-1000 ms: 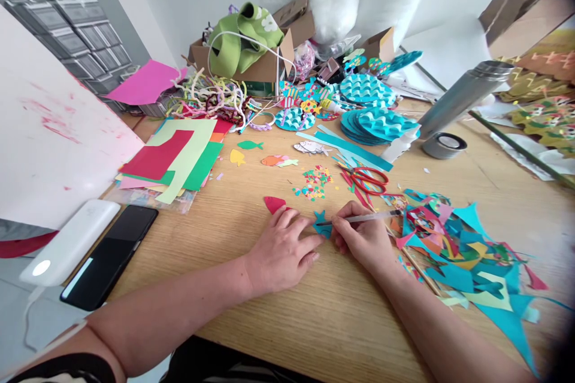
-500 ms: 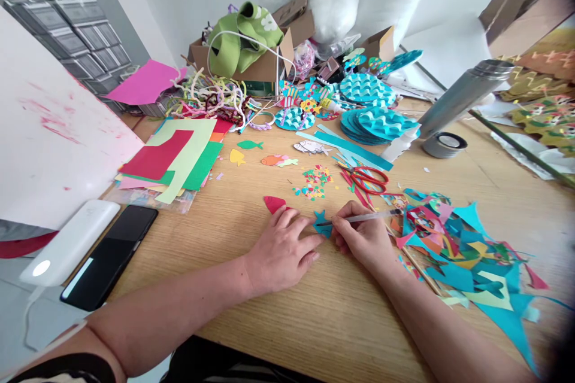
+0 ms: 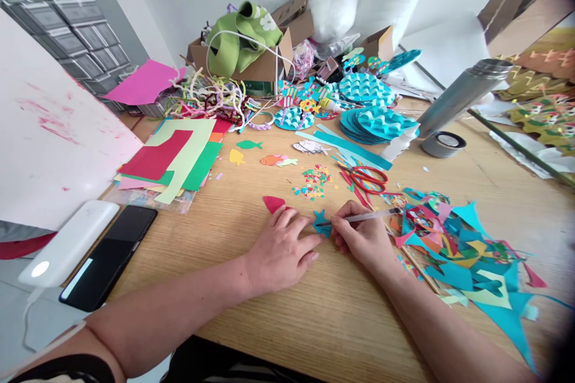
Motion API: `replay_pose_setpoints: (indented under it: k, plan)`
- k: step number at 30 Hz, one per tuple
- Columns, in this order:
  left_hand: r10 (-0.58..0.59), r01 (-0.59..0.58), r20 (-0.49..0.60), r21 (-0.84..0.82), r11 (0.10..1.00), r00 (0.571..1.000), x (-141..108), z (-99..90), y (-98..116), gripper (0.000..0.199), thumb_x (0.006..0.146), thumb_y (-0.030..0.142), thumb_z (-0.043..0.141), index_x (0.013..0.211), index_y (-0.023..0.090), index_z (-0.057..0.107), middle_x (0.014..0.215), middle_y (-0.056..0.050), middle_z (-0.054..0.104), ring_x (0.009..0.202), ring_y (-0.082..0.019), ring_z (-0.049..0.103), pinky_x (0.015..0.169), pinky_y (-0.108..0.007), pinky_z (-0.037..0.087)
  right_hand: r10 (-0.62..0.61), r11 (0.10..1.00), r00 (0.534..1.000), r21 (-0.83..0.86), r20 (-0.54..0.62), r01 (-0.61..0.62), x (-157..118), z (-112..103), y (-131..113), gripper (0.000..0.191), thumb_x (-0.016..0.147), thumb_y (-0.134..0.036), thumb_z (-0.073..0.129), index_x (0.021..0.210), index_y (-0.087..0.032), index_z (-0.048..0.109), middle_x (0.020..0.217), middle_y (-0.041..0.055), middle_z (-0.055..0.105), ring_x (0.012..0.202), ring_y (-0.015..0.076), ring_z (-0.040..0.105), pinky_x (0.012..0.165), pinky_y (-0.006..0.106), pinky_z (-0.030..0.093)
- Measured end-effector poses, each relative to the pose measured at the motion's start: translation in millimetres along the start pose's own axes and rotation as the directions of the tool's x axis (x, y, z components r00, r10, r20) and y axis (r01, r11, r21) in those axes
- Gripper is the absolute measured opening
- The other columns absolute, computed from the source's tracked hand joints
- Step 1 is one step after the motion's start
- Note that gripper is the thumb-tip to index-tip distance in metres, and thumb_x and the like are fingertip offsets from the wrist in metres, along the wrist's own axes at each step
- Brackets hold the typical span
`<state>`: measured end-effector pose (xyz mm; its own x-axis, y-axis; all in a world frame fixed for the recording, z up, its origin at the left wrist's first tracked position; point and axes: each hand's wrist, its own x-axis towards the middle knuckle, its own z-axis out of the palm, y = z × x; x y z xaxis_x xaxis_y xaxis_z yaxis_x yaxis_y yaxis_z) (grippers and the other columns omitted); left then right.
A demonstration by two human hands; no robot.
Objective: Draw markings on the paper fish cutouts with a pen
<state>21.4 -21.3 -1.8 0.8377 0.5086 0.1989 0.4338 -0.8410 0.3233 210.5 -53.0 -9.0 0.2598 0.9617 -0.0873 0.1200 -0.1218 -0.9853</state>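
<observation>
My right hand (image 3: 363, 233) grips a pen (image 3: 372, 215), its tip resting on a small blue paper fish (image 3: 320, 222) on the table. My left hand (image 3: 283, 245) lies flat with fingers spread; its fingertips reach the blue fish's lower left edge. A red paper fish (image 3: 272, 203) sits just beyond the left fingers, partly covered by them. Further off lie a green fish (image 3: 250, 145), a yellow fish (image 3: 236, 157), an orange fish (image 3: 270, 160) and a white fish with drawn lines (image 3: 309, 147). Tiny coloured paper dots (image 3: 316, 182) are heaped behind the blue fish.
Red-handled scissors (image 3: 369, 179) and a pile of paper scraps (image 3: 467, 245) lie right. Coloured sheets (image 3: 193, 149), a phone (image 3: 110, 257) and a white power bank (image 3: 72, 239) are left. Blue wavy discs (image 3: 377, 124), a steel flask (image 3: 465, 99) and a cardboard box (image 3: 260, 72) stand behind.
Both hands hold nearly the same place, and the pen tip stays on the blue fish. The whole view has shifted very slightly.
</observation>
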Motion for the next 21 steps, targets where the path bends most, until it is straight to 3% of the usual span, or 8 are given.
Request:
replay_pose_setpoints:
  k: [21]
  plan:
    - [0.002,-0.002,-0.002,0.000,1.000,1.000,0.4,-0.3,0.2,0.026,0.094,0.031,0.054,0.118,0.025,0.064,0.127,-0.007,0.055,0.121,-0.028,0.040,0.109,-0.052,0.032,0.000,1.000,1.000,-0.009,0.001,0.000,-0.5,0.2,-1.7,0.022,0.070,-0.033,0.068,0.064,-0.023,0.049,0.043,-0.0044,0.055,0.031,0.0102,0.046,0.030,0.020,0.038]
